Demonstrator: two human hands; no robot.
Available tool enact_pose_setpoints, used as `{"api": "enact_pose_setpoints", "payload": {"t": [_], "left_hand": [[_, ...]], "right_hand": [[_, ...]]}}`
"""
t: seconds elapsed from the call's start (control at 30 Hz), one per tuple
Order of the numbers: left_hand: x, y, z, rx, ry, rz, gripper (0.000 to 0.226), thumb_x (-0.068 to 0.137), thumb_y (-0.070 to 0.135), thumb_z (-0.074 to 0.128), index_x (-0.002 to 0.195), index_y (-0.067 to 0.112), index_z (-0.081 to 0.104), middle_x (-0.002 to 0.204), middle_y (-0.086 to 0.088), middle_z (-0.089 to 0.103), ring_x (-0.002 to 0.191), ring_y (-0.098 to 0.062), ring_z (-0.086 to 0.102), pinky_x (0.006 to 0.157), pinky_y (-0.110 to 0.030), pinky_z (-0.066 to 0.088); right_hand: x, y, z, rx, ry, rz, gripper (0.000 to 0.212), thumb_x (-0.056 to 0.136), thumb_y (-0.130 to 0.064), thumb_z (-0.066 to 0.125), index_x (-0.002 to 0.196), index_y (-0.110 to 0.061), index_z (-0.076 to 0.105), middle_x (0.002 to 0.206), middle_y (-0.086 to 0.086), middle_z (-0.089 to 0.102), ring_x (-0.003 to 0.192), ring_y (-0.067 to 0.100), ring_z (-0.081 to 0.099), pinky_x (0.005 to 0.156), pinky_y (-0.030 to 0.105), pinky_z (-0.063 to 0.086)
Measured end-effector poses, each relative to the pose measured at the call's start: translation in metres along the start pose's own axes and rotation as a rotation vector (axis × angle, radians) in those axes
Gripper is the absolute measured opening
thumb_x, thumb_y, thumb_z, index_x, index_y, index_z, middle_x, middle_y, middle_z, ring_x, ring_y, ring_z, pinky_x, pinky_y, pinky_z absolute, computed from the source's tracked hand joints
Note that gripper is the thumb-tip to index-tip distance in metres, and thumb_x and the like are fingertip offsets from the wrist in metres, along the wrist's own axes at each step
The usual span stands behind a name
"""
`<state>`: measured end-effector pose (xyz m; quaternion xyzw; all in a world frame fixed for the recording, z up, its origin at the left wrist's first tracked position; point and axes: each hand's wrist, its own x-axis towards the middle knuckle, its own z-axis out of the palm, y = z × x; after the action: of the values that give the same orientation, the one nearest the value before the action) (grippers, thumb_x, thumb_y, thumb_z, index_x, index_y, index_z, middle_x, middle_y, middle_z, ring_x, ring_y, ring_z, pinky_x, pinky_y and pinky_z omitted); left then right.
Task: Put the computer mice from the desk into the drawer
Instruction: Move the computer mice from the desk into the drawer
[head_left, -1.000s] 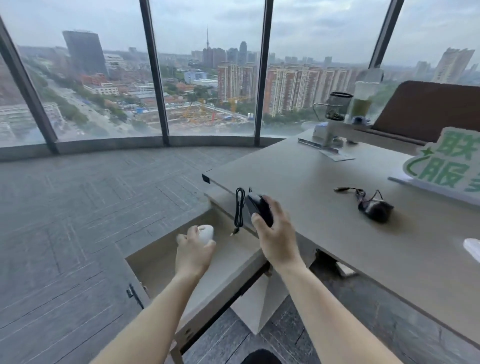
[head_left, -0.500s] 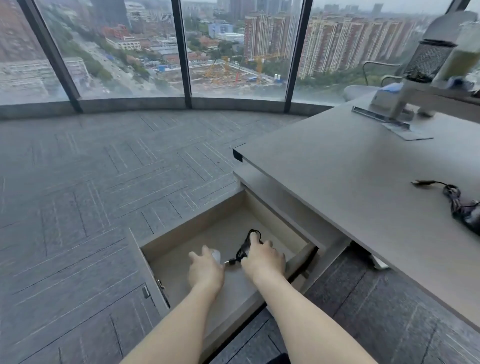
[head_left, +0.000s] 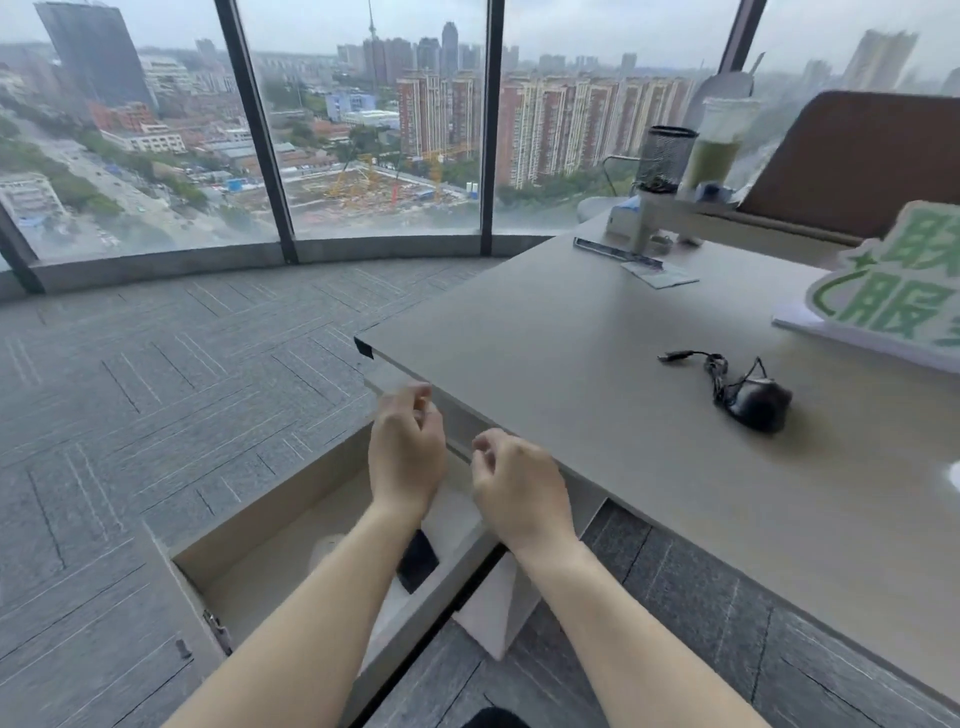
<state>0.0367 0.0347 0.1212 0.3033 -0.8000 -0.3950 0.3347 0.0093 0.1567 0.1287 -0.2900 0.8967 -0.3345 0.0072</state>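
Note:
The beige drawer (head_left: 270, 512) stands pulled out below the desk's left end. Inside it a white mouse (head_left: 327, 551) and a black mouse (head_left: 418, 561) lie side by side, both partly hidden by my left forearm. My left hand (head_left: 408, 452) and my right hand (head_left: 519, 491) hover above the drawer near the desk edge, fingers loosely curled and holding nothing. Another black wired mouse (head_left: 759, 405) rests on the desk (head_left: 545, 353) to the right, its cable bundled beside it.
A green and white sign (head_left: 893, 286) lies at the desk's right. A mesh pen cup (head_left: 665, 158), a cup of green drink (head_left: 719, 145) and a brown chair back (head_left: 852, 161) stand at the back. Grey carpet and floor-to-ceiling windows lie to the left.
Both hands carried a white and a black mouse down into the drawer, let them go there, and have now risen empty to desk-edge height.

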Motion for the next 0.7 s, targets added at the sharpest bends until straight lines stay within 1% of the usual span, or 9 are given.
{"api": "enact_pose_setpoints", "payload": {"t": [0.1,0.17,0.2,0.27,0.37,0.43,0.53,0.6,0.7], "left_hand": [[-0.017,0.081,0.036,-0.1,-0.112,0.175,0.023,0.094,0.015,0.049,0.11,0.015,0.065,0.102,0.001,0.063,0.083,-0.014,0.06,0.07,-0.021,0.044],[-0.034,0.12,0.072,-0.134,-0.266,0.259,0.02,0.093,0.015,0.052,0.105,0.016,0.067,0.098,0.002,0.064,0.079,-0.015,0.06,0.07,-0.022,0.046],[-0.043,0.135,0.093,-0.133,-0.353,0.286,0.02,0.091,0.017,0.053,0.106,0.017,0.066,0.101,0.0,0.065,0.081,-0.016,0.061,0.074,-0.027,0.049],[-0.062,0.16,0.134,-0.05,-0.53,0.293,0.03,0.089,0.025,0.054,0.118,0.02,0.062,0.117,-0.005,0.061,0.097,-0.022,0.062,0.086,-0.036,0.052],[-0.082,0.185,0.186,0.127,-0.679,0.289,0.051,0.087,0.034,0.054,0.138,0.027,0.047,0.141,-0.007,0.044,0.125,-0.029,0.048,0.101,-0.042,0.045],[-0.087,0.196,0.213,0.256,-0.69,0.315,0.06,0.087,0.037,0.052,0.145,0.032,0.035,0.154,-0.008,0.029,0.136,-0.033,0.033,0.106,-0.045,0.04],[-0.084,0.206,0.247,0.437,-0.645,0.367,0.064,0.088,0.046,0.051,0.147,0.037,0.028,0.163,-0.005,0.01,0.147,-0.032,0.011,0.111,-0.049,0.031],[-0.08,0.211,0.265,0.501,-0.678,0.351,0.066,0.086,0.053,0.05,0.146,0.041,0.027,0.163,-0.002,0.009,0.148,-0.032,0.008,0.112,-0.05,0.029],[-0.076,0.214,0.284,0.53,-0.701,0.299,0.057,0.084,0.052,0.05,0.139,0.039,0.038,0.152,-0.009,0.03,0.138,-0.036,0.025,0.103,-0.047,0.038]], "right_hand": [[-0.019,0.035,-0.083,0.042,0.307,0.011,0.022,0.094,-0.02,0.052,0.102,-0.016,0.072,0.093,0.004,0.076,0.086,0.023,0.069,0.072,0.033,0.055],[-0.032,0.074,-0.129,0.018,0.464,0.073,0.021,0.093,-0.019,0.052,0.103,-0.018,0.071,0.098,0.003,0.074,0.091,0.023,0.066,0.072,0.033,0.052],[-0.038,0.098,-0.15,-0.024,0.524,0.119,0.022,0.093,-0.018,0.053,0.107,-0.018,0.07,0.104,0.003,0.073,0.097,0.024,0.062,0.075,0.032,0.049],[-0.049,0.15,-0.187,-0.178,0.598,0.235,0.029,0.09,-0.016,0.056,0.117,-0.018,0.067,0.116,0.008,0.068,0.108,0.031,0.054,0.084,0.037,0.045],[-0.064,0.221,-0.232,-0.346,0.522,0.495,0.05,0.088,-0.023,0.06,0.137,-0.022,0.053,0.139,0.014,0.051,0.123,0.039,0.045,0.102,0.046,0.039],[-0.07,0.257,-0.251,-0.363,0.424,0.617,0.06,0.089,-0.032,0.059,0.146,-0.028,0.041,0.152,0.017,0.036,0.135,0.039,0.036,0.111,0.046,0.034],[-0.072,0.293,-0.266,-0.358,0.269,0.695,0.066,0.091,-0.046,0.053,0.151,-0.04,0.028,0.163,0.015,0.018,0.145,0.038,0.023,0.115,0.044,0.028],[-0.068,0.306,-0.269,-0.345,0.209,0.704,0.063,0.092,-0.05,0.049,0.151,-0.042,0.027,0.164,0.013,0.016,0.146,0.036,0.023,0.117,0.042,0.026],[-0.061,0.316,-0.267,-0.369,0.215,0.663,0.049,0.095,-0.045,0.047,0.143,-0.035,0.042,0.152,0.017,0.036,0.133,0.039,0.038,0.109,0.039,0.033]]}}
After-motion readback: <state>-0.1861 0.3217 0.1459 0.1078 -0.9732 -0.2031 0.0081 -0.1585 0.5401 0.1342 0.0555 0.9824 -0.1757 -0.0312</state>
